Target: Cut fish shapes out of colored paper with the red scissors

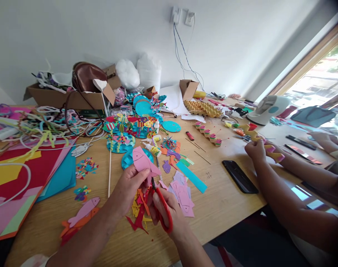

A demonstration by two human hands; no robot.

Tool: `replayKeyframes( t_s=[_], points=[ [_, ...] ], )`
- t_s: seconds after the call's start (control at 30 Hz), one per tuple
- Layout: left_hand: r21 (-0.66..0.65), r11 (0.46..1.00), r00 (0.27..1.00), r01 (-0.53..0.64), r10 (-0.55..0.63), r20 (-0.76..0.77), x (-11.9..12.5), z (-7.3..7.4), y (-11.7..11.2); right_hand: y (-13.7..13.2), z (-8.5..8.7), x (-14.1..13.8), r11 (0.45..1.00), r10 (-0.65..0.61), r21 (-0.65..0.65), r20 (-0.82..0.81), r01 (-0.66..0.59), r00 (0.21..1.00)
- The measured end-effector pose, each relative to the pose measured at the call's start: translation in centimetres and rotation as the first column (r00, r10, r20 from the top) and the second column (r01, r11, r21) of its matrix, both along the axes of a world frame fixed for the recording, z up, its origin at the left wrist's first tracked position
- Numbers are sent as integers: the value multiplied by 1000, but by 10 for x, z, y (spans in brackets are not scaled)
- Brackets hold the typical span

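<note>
My left hand [132,183] pinches a pink paper fish [142,159] by its lower part, with the head end pointing up and an eye drawn on it. In my right hand [169,207] are red-handled scissors [166,213], fingers through the loops. Their dark blades meet the pink paper near the tail; the tips are partly hidden. Below my hands lie red, orange and yellow paper scraps [139,209]. Pink and lilac paper pieces with a drawn fish [183,196] rest just right of the scissors. Cut fish shapes in pink [84,211] and orange lie to the left.
Colored paper sheets [55,178] cover the left side, near tangled pipe cleaners [50,118]. Decorated blue plates [120,142], glue bottles [152,149] and a wooden stick [110,174] lie ahead. A black phone [239,176] is at right, beside another person's hands [255,150] holding egg-carton pieces.
</note>
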State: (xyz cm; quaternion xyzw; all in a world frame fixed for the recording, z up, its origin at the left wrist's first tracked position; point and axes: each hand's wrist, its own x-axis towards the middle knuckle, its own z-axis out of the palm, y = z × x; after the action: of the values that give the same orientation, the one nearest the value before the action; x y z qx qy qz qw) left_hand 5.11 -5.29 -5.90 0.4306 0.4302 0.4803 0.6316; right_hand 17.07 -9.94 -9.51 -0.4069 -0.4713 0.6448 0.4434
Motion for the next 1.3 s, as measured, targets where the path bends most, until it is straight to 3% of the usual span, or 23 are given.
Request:
replayKeyframes(
  t_s=[0.6,1.3],
  points=[
    [-56,998,1000,16,-16,-6,3,3,-1,1,-5,-2,999,-49,5,6,49,999],
    [-96,994,998,59,-58,18,3,-4,-2,2,2,0,995,-88,56,117,82,989]
  ],
)
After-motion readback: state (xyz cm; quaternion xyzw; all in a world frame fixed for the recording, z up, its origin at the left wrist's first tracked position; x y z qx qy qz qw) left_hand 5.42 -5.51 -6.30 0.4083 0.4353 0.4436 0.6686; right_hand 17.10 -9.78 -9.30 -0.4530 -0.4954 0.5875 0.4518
